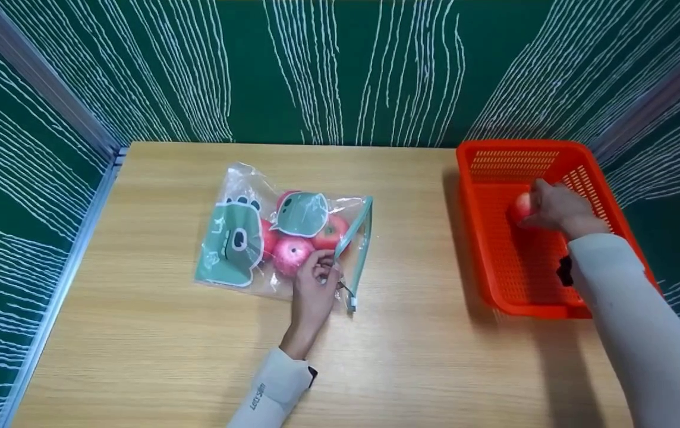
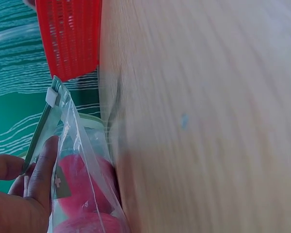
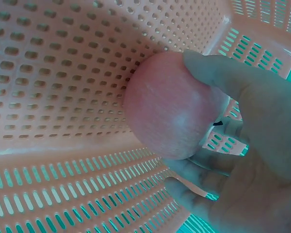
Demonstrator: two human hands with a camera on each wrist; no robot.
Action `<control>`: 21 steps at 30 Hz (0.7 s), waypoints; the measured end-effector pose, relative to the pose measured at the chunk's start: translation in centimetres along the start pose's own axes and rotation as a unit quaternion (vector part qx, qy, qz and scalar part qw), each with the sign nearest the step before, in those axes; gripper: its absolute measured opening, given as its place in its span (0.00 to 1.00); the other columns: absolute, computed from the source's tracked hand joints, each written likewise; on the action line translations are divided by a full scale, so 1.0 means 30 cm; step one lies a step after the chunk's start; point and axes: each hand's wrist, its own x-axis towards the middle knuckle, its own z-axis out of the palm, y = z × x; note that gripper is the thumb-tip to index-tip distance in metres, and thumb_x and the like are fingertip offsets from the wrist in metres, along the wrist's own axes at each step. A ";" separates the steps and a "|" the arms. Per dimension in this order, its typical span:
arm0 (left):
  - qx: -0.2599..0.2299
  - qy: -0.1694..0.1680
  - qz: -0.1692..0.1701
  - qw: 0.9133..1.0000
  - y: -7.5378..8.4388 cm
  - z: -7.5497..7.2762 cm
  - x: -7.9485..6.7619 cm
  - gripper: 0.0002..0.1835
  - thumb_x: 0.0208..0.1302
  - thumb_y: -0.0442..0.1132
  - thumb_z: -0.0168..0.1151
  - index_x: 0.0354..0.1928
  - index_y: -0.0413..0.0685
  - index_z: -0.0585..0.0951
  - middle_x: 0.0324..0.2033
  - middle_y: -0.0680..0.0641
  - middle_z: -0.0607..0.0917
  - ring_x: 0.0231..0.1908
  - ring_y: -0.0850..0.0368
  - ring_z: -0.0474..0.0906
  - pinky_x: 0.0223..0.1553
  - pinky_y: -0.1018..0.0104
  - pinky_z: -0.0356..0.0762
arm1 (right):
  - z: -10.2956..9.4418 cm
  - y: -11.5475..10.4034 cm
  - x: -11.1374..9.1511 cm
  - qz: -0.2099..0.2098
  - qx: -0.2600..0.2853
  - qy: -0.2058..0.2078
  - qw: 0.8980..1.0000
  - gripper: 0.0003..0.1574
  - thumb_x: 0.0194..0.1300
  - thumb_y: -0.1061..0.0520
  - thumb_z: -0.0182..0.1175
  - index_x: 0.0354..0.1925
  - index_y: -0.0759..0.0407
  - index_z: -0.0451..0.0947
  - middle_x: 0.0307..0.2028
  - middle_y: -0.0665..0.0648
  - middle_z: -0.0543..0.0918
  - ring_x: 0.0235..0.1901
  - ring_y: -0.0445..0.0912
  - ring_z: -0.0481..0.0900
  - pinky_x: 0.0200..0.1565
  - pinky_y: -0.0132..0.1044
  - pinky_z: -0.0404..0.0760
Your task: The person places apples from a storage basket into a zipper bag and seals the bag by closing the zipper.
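Note:
My right hand grips a red apple inside the orange basket. In the right wrist view the thumb lies on the top of the apple, with fingers around its far side. On the table, my left hand pinches the green zip edge of a clear zip bag printed with a green cartoon creature. Several red apples lie in the bag. The left wrist view shows the white zip slider near the end of the green edge, and the mouth partly parted.
The wooden table carries the bag left of centre and the basket at the right. Green walls with white lines stand behind and on both sides. A grey metal post rises at the back left.

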 end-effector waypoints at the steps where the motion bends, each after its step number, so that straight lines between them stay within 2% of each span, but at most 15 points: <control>1: -0.002 -0.001 0.000 1.000 0.000 0.000 -0.001 0.13 0.69 0.24 0.63 0.54 0.36 0.82 0.41 0.42 0.84 0.35 0.53 0.84 0.35 0.65 0.89 | 0.003 -0.002 -0.004 -0.003 -0.005 0.002 1.000 0.41 0.63 0.50 0.76 0.62 0.62 0.64 0.46 0.69 0.76 0.45 0.65 0.75 0.49 0.67 0.83; 7: -0.019 -0.001 0.004 1.000 -0.001 0.001 -0.001 0.13 0.68 0.23 0.62 0.54 0.34 0.82 0.40 0.41 0.84 0.34 0.48 0.85 0.32 0.63 0.89 | 0.006 -0.015 -0.018 -0.014 -0.031 0.020 0.999 0.39 0.61 0.52 0.77 0.59 0.62 0.65 0.44 0.69 0.76 0.42 0.65 0.75 0.48 0.67 0.85; 12: -0.032 0.002 0.011 0.999 -0.006 0.003 0.001 0.13 0.67 0.22 0.62 0.52 0.32 0.82 0.39 0.36 0.84 0.33 0.40 0.85 0.30 0.59 0.89 | -0.001 -0.032 -0.032 -0.025 -0.047 0.032 0.998 0.45 0.63 0.53 0.76 0.66 0.67 0.62 0.49 0.72 0.73 0.46 0.67 0.73 0.50 0.69 0.83; 16: -0.034 0.000 0.007 0.999 -0.008 0.004 0.003 0.13 0.68 0.21 0.61 0.52 0.32 0.81 0.40 0.34 0.84 0.32 0.40 0.85 0.30 0.58 0.90 | 0.000 -0.040 -0.049 -0.035 -0.050 0.045 0.997 0.48 0.61 0.56 0.76 0.69 0.68 0.61 0.52 0.74 0.70 0.48 0.69 0.70 0.50 0.70 0.82; 21: -0.027 -0.001 0.001 1.000 -0.006 0.004 0.004 0.13 0.68 0.22 0.61 0.53 0.33 0.81 0.40 0.35 0.84 0.32 0.43 0.86 0.30 0.60 0.90 | 0.004 -0.048 -0.069 -0.050 -0.061 0.063 0.995 0.49 0.58 0.57 0.79 0.69 0.66 0.62 0.53 0.73 0.71 0.48 0.69 0.70 0.50 0.69 0.82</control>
